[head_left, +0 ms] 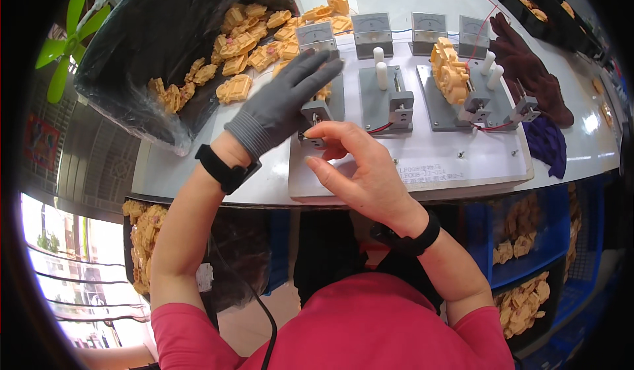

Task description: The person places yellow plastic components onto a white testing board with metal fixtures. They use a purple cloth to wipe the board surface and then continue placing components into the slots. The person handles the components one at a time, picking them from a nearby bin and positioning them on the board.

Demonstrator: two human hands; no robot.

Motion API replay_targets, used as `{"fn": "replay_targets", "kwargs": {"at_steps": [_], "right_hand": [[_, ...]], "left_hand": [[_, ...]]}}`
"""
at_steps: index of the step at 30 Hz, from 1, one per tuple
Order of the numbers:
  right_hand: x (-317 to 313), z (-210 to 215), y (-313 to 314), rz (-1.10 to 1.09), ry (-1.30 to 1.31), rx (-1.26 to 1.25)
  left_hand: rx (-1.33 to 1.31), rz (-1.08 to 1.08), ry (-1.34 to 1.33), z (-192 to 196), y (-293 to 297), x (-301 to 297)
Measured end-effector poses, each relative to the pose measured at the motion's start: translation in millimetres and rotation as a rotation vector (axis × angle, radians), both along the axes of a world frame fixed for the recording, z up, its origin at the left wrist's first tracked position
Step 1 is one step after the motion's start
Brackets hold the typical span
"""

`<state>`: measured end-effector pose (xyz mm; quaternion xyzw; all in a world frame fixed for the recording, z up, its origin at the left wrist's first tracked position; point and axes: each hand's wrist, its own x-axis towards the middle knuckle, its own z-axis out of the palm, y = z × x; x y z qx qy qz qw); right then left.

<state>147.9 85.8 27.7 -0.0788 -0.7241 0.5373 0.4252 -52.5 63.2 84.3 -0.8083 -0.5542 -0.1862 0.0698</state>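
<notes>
My left hand [281, 102], in a grey glove, lies over the leftmost grey test fixture with its fingers stretched out. Beneath those fingers a bit of a tan plastic housing [323, 92] shows; the rest is hidden. My bare right hand [370, 172] is at the fixture's front metal bracket [316, 111]. Its index fingertip meets a small part low on the bracket, while the thumb stands apart below. A middle fixture [376, 102] with white pegs holds no housing. On the right fixture [436, 115] another tan housing [449, 73] stands upright.
Tan housings [241, 43] are heaped on a black plastic bag [139, 53] at the left. Analog meters [372, 33] line the back of the white board [409, 165]. Dark cloths [528, 73] lie at the right. Blue bins [535, 251] with more housings sit below the table.
</notes>
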Motion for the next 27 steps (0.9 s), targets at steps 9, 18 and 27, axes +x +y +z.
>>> {"fn": "replay_targets", "kwargs": {"at_steps": [9,18,27], "right_hand": [[8.9,2.7,-6.2,-0.216,0.055,0.123],[137.8,10.0,28.9,-0.541,-0.369,0.357],[156.9,1.5,59.4,-0.567,-0.638,0.476]], "left_hand": [[0.156,0.27,-0.236,-36.8,-25.0,-4.8],[-0.152,0.441,-0.912,-91.0,-86.1,33.0],[-0.148,0.43,-1.346,-98.6,-88.1,44.0]]}}
